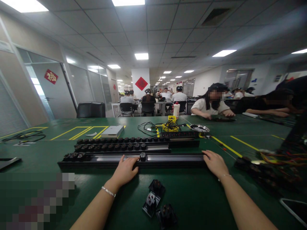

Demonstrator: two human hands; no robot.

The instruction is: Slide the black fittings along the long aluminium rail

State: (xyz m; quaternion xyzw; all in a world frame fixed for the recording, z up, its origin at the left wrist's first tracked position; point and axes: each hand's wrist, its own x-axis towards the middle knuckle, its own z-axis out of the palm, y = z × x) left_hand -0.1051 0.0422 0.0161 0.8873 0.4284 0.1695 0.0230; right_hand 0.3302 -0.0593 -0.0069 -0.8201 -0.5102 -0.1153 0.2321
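Note:
A long black rail (pixel 177 158) with a shiny inner channel lies crosswise in front of me. My left hand (pixel 126 170) is closed over its middle, fingers on top and thumb at the near side. Right beside those fingertips a small black socket module (pixel 143 156) sits in the channel; whether they touch it I cannot tell. At the rail's right end rests my right hand (pixel 216 163), fingers stretched out against it. More black modules (pixel 78 156) sit at the left end. Several loose black pieces with metal contacts (pixel 151 201) lie nearer to me.
Behind the rail are two more rails with rows of modules (pixel 110 147). Farther off lie a white box (pixel 112 131), black cables (pixel 150 126) and a metal dish (pixel 200 128). Wired parts (pixel 268 169) lie at right. A co-worker (pixel 212 103) sits across the green table (pixel 96 204).

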